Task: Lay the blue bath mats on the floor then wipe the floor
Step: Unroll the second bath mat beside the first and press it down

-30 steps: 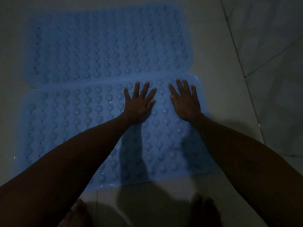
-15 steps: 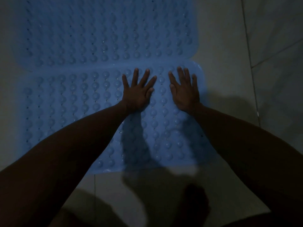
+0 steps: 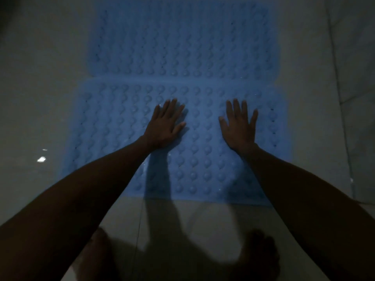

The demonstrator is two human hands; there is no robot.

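Two blue bath mats lie flat on the pale tiled floor (image 3: 316,82), long edges side by side — the far mat (image 3: 182,37) toward the top of the view, the near mat (image 3: 113,126) just below it, their edges touching or slightly overlapping; which of the two cannot be told in the dim light. Both are covered in rows of round bumps. The left hand (image 3: 165,126) rests palm down near the middle of the near mat, fingers straight and a little spread, holding nothing. The right hand (image 3: 239,126) lies flat beside it toward the mat's right edge, fingers splayed, also gripping nothing. Bare feet (image 3: 261,252) stand on the floor just short of the near mat's front edge — dark and blurred.
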